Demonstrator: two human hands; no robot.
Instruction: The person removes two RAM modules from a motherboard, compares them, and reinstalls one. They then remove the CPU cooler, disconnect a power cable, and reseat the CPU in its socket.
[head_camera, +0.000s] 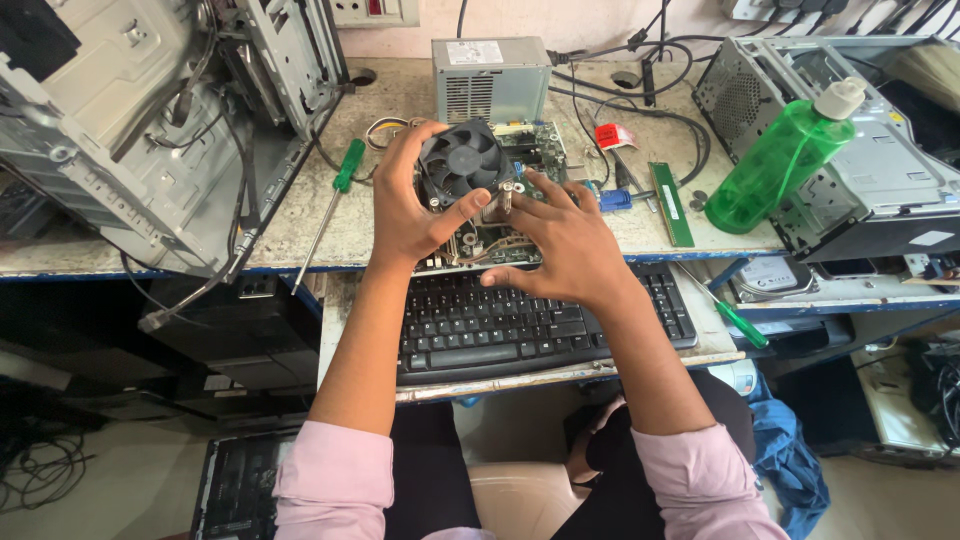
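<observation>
My left hand (410, 205) grips a black cooler fan (462, 160) with its metal heatsink, tilted up off a green motherboard (540, 150) on the desk. Its thumb lies across the fan's lower edge. My right hand (560, 245) rests flat on the motherboard just right of the heatsink, fingers spread and touching its base. Both hands hide most of the board. A black keyboard (480, 325) sits on a pull-out tray directly under my wrists.
A green-handled screwdriver (330, 205) lies left of the fan. An open computer case (150, 110) stands at left, another case (850, 140) at right with a green bottle (780, 155) leaning on it. A grey power supply (492, 80), cables, a memory stick (672, 205) and a second screwdriver (735, 318) are nearby.
</observation>
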